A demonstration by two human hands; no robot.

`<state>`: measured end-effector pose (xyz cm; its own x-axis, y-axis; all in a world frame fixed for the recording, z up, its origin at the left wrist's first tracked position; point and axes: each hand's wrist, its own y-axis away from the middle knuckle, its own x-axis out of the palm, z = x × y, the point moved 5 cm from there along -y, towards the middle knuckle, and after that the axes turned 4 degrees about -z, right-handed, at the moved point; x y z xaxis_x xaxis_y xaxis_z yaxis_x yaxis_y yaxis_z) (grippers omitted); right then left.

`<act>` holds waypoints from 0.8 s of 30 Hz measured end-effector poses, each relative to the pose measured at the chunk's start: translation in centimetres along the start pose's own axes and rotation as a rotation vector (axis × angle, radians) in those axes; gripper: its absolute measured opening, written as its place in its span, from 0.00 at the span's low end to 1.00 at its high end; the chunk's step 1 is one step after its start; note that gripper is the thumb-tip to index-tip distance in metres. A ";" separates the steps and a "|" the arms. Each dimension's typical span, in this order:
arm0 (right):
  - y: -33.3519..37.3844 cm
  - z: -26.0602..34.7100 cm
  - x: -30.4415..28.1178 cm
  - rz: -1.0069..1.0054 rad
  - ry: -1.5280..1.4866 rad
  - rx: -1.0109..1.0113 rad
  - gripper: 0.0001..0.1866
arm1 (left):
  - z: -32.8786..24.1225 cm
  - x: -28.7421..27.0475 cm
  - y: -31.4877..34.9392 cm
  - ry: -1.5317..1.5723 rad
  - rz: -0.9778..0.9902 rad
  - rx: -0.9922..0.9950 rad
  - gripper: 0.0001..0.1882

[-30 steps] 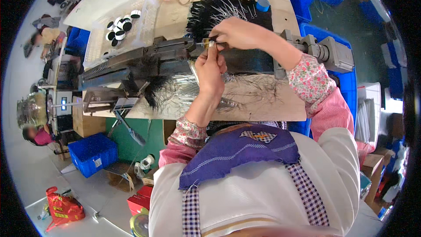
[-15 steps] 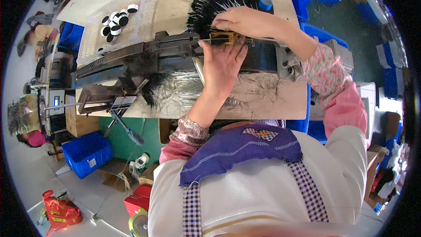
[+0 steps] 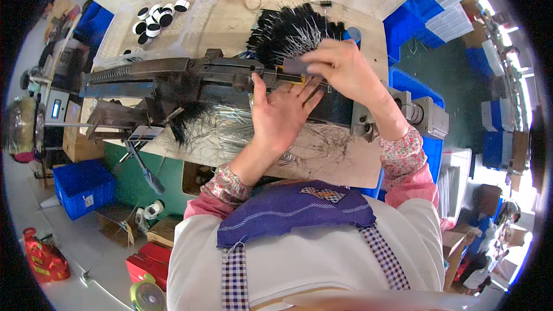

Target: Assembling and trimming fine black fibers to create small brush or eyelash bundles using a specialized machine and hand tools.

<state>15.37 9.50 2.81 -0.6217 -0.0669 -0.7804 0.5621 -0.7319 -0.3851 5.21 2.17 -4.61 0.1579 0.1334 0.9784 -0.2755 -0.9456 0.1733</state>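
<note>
My left hand (image 3: 282, 112) is palm up at the front edge of a long dark metal machine (image 3: 224, 75). Its fingers are spread, and their tips reach the machine beside a yellow-edged part (image 3: 291, 77). Over the same spot my right hand (image 3: 343, 69) comes in from the right, thumb and fingers pinched together. A dark greyish, blurred piece (image 3: 296, 67) lies at its fingertips; its kind is not clear. Just behind, a heap of black bristle brushes with thin wire stems (image 3: 288, 34) covers the tabletop.
A translucent plastic basket (image 3: 193, 29) holds several white-and-black round pieces (image 3: 154, 22). Loose wires (image 3: 230, 121) and black bristles litter the table's front. A blue round cap (image 3: 352, 35) stands right of the brushes. Blue bins (image 3: 86, 187) stand around; a motor-like metal unit (image 3: 429, 118) sits at right.
My right hand has drawn down and rightward from the brush heap to the machine, where the blurred greyish piece now shows. My left hand stays spread below. The whole view has shifted.
</note>
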 end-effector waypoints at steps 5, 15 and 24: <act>-0.5 1.9 1.3 0.004 0.070 -0.098 0.09 | -1.3 -0.6 0.6 -0.008 -0.023 0.042 0.42; 1.0 3.2 -0.2 -0.085 0.239 -0.198 0.07 | -2.2 -0.1 1.1 -0.163 -0.043 0.122 0.39; 0.2 3.2 -0.3 -0.068 0.229 -0.186 0.06 | -2.2 -0.3 0.7 -0.125 -0.039 0.074 0.38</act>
<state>13.95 7.24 4.52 -0.5342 0.1485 -0.8322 0.6268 -0.5910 -0.5078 2.84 2.10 -4.48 0.2856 0.1365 0.9486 -0.1971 -0.9603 0.1975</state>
